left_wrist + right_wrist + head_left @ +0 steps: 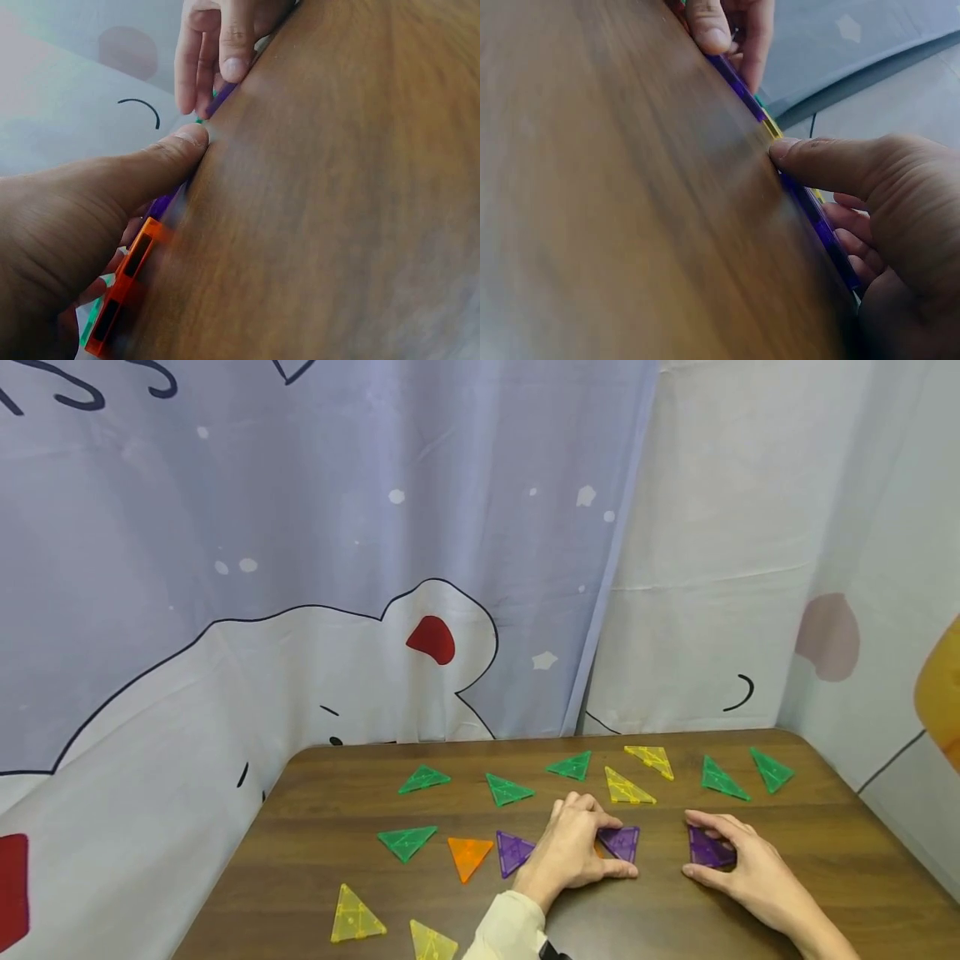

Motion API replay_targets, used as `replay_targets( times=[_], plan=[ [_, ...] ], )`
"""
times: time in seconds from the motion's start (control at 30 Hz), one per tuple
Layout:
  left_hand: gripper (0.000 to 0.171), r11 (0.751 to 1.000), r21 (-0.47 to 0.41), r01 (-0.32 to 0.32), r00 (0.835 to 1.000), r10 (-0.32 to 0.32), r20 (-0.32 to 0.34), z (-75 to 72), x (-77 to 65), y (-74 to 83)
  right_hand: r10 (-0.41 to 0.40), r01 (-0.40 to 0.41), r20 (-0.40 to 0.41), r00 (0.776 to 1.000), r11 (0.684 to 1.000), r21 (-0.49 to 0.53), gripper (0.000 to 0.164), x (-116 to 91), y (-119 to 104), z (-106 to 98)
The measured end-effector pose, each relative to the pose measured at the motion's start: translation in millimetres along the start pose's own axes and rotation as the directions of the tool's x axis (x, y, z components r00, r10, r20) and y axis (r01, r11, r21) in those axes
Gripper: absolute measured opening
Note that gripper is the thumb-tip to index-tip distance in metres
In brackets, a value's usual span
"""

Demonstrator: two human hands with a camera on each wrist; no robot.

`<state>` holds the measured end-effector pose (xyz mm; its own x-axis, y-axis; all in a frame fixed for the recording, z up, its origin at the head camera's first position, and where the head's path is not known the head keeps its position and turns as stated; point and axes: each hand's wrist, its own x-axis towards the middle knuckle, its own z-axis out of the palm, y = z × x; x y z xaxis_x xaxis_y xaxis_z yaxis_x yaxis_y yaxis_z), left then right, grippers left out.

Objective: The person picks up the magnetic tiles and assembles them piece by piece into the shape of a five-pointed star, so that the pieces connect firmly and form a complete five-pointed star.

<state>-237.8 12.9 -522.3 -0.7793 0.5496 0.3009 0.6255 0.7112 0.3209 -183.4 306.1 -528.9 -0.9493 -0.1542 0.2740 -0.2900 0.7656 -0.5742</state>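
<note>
My left hand (572,845) grips a purple triangular magnetic tile (624,841) flat on the table between thumb and fingers. To its right, my right hand (750,868) pinches another purple triangular tile (705,850) by its edges. A gap of bare wood separates the two tiles. An orange tile (124,285) stands beside the left hand in the left wrist view, mostly covered by that hand from above. Just left of this hand lie a third purple tile (513,852) and an orange triangle (469,857). The right wrist view shows the purple tile (821,229) edge-on under the right thumb.
Several green triangles, such as one (507,790), lie along the back of the wooden table (315,827). Two yellow tiles (627,787) are at the back, with yellow triangles (356,917) at the front left. A printed curtain (300,527) hangs behind the table.
</note>
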Motion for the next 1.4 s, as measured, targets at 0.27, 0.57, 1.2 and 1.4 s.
replay_targets(
  times=[0.27,0.57,1.2,1.4],
  plan=[
    [0.064,1.000,-0.016,0.009,1.000,-0.009,-0.014,0.3,1.5,-0.4,-0.046,0.046,0.001,0.999,0.998,0.047,0.075,8.3,-10.7,7.4],
    [0.064,0.998,-0.055,0.027,1.000,-0.028,-0.001,2.6,-1.2,-0.1,-0.097,0.098,-0.029,0.995,0.994,0.055,0.070,11.7,-14.1,15.9],
    [0.062,0.996,-0.078,0.032,0.999,-0.034,-0.021,4.4,-0.4,-0.8,-0.119,0.122,-0.030,0.992,0.986,0.115,0.062,11.6,-16.7,18.1],
    [0.062,0.998,-0.050,0.033,0.998,-0.035,-0.044,4.9,-0.9,0.8,-0.134,0.137,-0.035,0.990,0.984,0.116,0.063,11.5,-18.5,21.0]
  ],
)
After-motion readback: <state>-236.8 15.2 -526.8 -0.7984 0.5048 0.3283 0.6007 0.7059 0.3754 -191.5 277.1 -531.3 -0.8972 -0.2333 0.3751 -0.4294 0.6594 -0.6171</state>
